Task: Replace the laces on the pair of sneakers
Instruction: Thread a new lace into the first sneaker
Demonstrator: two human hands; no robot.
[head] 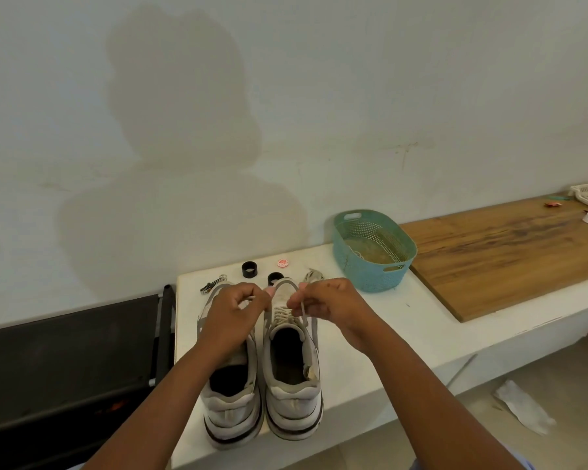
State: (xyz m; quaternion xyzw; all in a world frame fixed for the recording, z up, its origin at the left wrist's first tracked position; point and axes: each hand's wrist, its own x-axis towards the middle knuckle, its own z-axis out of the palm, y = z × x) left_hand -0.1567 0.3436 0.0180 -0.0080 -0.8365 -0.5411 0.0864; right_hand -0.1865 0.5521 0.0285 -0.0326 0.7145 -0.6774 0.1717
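Two white-and-grey sneakers stand side by side on the white counter, heels toward me: the left sneaker (230, 398) and the right sneaker (294, 368). My left hand (233, 310) hovers over the left sneaker's front, fingers curled and pinching a lace end. My right hand (326, 301) is above the right sneaker's toe, pinching a pale lace (304, 310) that runs down to its eyelets. A loose bundle of lace (313, 275) lies just beyond the shoes.
A teal perforated basket (374, 249) sits at the back right. Two black rings (250, 269), a red-white cap (282, 262) and a metal clip (213, 284) lie behind the shoes. A wooden board (510, 249) covers the counter to the right. A black rack stands left.
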